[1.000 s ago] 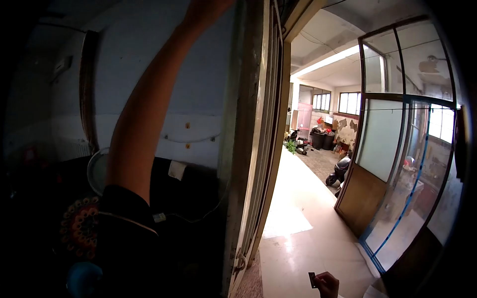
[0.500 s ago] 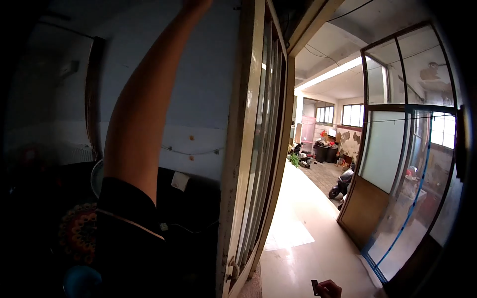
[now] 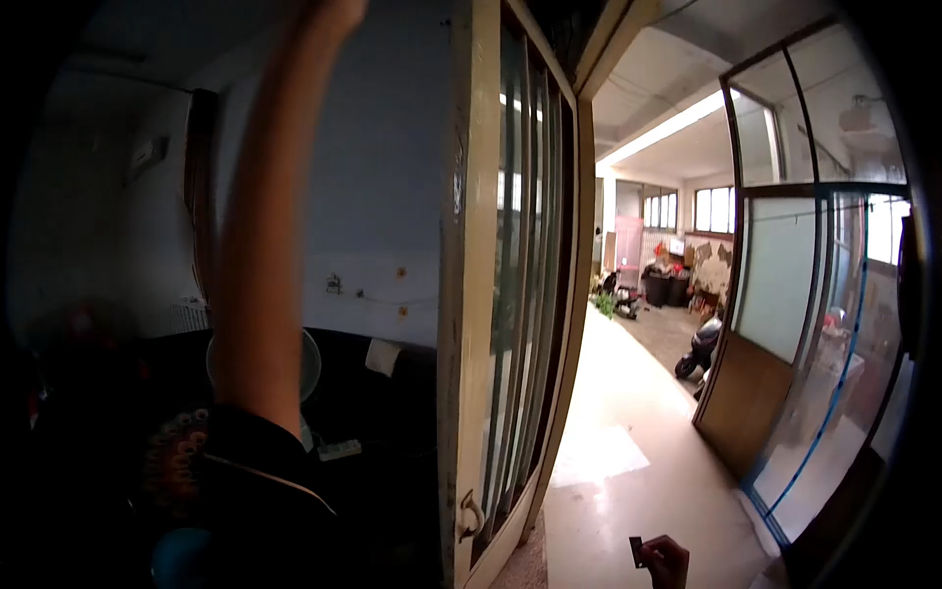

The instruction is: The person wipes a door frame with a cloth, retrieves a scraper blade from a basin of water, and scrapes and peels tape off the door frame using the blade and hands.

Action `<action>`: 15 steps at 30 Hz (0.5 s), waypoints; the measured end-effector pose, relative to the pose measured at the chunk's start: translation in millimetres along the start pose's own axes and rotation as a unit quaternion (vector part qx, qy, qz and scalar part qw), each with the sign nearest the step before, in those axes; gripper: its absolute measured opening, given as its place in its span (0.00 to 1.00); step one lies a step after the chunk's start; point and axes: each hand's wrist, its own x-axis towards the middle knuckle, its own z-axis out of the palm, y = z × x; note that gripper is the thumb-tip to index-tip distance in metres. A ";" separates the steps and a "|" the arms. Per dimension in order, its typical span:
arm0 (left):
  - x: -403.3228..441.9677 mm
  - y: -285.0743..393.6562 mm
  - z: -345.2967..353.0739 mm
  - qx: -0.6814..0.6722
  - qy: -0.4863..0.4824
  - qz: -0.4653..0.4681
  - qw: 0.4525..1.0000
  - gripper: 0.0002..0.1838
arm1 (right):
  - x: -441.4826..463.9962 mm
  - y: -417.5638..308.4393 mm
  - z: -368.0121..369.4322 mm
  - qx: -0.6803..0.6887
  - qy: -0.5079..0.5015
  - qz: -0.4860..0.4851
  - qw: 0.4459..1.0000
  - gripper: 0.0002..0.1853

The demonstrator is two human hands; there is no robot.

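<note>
My left arm reaches straight up on the left side. Only the base of my left hand point(image 3: 343, 12) shows at the top edge; its fingers, and anything they touch, are out of frame. Low in the picture, my right hand point(image 3: 669, 563) is closed in a pinch around a small dark flat piece point(image 3: 637, 552), held upright above the pale floor. What kind of thing this piece is cannot be made out. Between the two arms stands a cream-framed glazed door point(image 3: 469, 294), with a curved metal handle point(image 3: 472, 515) near its bottom.
The dark room at left has a round pale fan-like object point(image 3: 310, 365), a power strip point(image 3: 340, 450) and a white cloth point(image 3: 383, 357). To the right, a brown and glass door point(image 3: 758, 398) stands ajar. Beyond it, a scooter point(image 3: 699, 351) is parked near dark bins point(image 3: 665, 289).
My left arm has shifted left and up, with less of the hand visible. My right hand has risen slightly with the dark piece. The whole view has shifted a little.
</note>
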 end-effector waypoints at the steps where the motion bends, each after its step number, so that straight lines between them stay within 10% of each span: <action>1: -35.1 17.3 25.5 -0.042 -0.048 -0.045 0.997 0.19 | 4.0 9.1 0.2 0.001 -0.013 0.014 1.000 0.09; 6: -261.3 84.0 162.6 -0.237 -0.050 -0.270 0.932 0.11 | 16.4 27.7 15.4 -0.052 -0.021 -0.038 0.998 0.02; 9: -371.8 108.2 189.1 -0.439 -0.016 -0.559 0.703 0.10 | 2.3 10.5 26.2 0.026 -0.043 -0.034 0.998 0.02; 15: -502.1 126.7 217.5 -0.477 0.035 -0.721 0.502 0.07 | -36.4 5.5 -0.4 0.052 -0.011 0.025 0.998 0.05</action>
